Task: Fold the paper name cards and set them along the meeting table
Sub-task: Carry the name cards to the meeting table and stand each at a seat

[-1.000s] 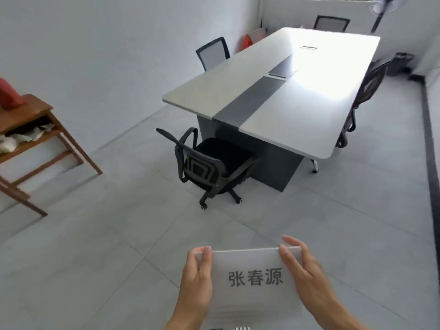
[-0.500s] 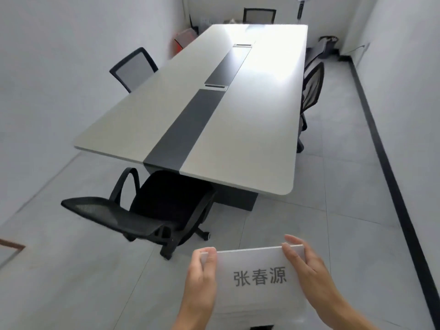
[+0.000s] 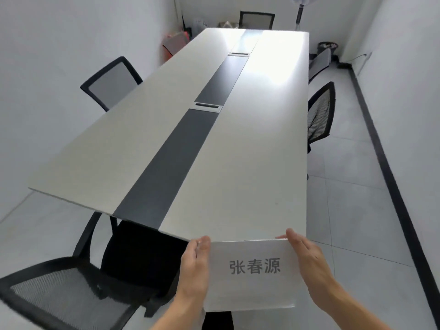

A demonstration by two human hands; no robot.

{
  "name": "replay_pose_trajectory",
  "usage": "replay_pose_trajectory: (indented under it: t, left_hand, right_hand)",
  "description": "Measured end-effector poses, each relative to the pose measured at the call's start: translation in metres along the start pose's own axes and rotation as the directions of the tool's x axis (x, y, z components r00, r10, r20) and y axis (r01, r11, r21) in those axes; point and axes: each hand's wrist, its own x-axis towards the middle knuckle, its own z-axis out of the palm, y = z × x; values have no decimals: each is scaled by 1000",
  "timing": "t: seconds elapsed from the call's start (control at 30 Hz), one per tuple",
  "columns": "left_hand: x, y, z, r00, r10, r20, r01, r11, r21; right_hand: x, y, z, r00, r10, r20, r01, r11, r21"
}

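Observation:
A white paper name card [image 3: 252, 289] with three grey printed characters is held flat in front of me, at the near short end of the long meeting table [image 3: 238, 163]. My left hand [image 3: 194, 267] grips its left edge and my right hand [image 3: 309, 260] grips its right edge. The card's top edge overlaps the table's near right corner in the view. The table top is light with a dark grey strip down its middle and bears nothing else that I can see.
A black mesh chair [image 3: 78, 289] stands at the near left, partly under the table end. More chairs line the left side [image 3: 109, 82], the right side [image 3: 320, 113] and the far end [image 3: 257, 19]. A fan [image 3: 301, 10] and a bin [image 3: 327, 47] stand at the far right.
I have walked up to the table: it has grown from a distant view to right in front of the card. Both hands hold the card as before.

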Motion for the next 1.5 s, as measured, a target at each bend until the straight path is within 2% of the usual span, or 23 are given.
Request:
replay_pose_trajectory:
  t: [0.17,0.4,0.5,0.67,0.77,0.87,0.97,1.07,1.13,1.23,1.3,1.43,1.5]
  left_hand:
    - [116,34,15,992,-19,123,22,1000,-22]
    - [242,62,52,953,121,279,-184,960,211]
    - [286,58,72,923,122,366,-232,933,275]
    - [325,44,105,938,67,341,-165,949,269]
    - [335,40,112,928,74,365,-187,941,284]
    - [346,38,106,872,79,482,-274,896,348]
    - [368,42,95,760,3,650,-415,773,481]
    - [389,51,93,677,-132,724,-496,645,582]
    - [397,59,99,648,-179,740,-506,625,594]
    - [401,69,106,629,-175,757,-507,647,570]
    - [399,77,108,631,-163,759,-459,710,534]
    - [387,110,115,605,-144,783,-248,900,358]
    - [383,128,118,600,-144,787,-111,959,261]
  right_hand:
    - [94,-26,19,994,24,-108,-25,1000,-1]
    - [203,-68,30,951,125,-282,-96,989,113]
    - [241,-68,24,916,175,-360,-118,978,175]
    - [280,-59,18,891,196,-410,-140,977,162]
    - [293,-50,10,889,153,-432,-120,987,103]
    - [298,-41,2,927,113,-358,-110,994,29]
    - [298,-38,-11,985,115,-132,-135,979,-151]
    - [303,-40,-29,974,217,67,-186,930,-318]
    - [308,-44,-36,955,264,135,-209,922,-327]
    - [311,-49,-42,965,232,121,-184,930,-320]
    - [309,-58,-45,974,210,88,-184,952,-245]
    - [300,-87,-48,987,142,74,-136,987,-84]
    - [297,-102,-49,990,99,102,-98,995,-15]
